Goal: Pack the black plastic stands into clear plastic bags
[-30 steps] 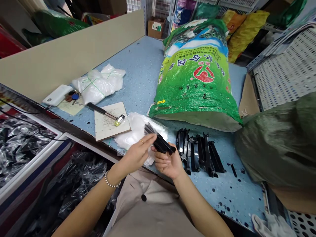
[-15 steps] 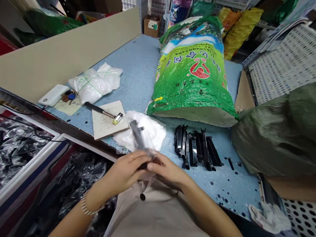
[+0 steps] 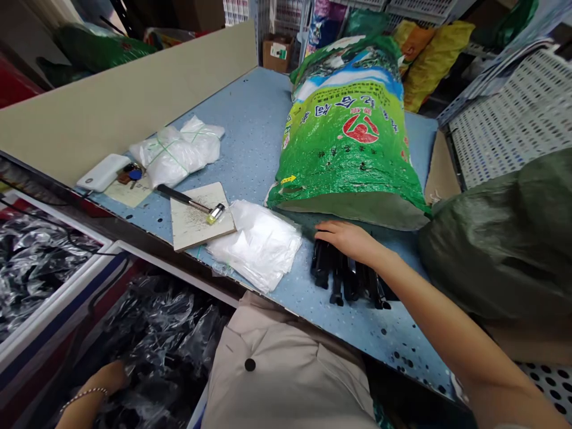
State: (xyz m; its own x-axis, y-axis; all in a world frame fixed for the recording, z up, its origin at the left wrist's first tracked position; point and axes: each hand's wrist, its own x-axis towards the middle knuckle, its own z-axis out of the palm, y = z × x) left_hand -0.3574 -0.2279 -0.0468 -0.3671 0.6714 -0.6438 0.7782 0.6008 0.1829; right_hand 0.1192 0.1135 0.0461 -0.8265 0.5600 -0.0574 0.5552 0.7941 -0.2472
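The right grip (image 3: 346,238), a bare hand, lies flat on the far end of a row of black plastic clips (image 3: 333,280) on the blue desk (image 3: 250,131). It is released, fingers spread, closed round nothing. The clips sit just near of the green woven sack (image 3: 353,149), right of a stack of clear bags (image 3: 259,244). The left grip (image 3: 106,376) hangs low at near left among crumpled black film (image 3: 165,322); I cannot tell whether it grasps anything. The clips overlap and lie close to the desk's near edge, so a flat-handed drag could scatter them or tip some off.
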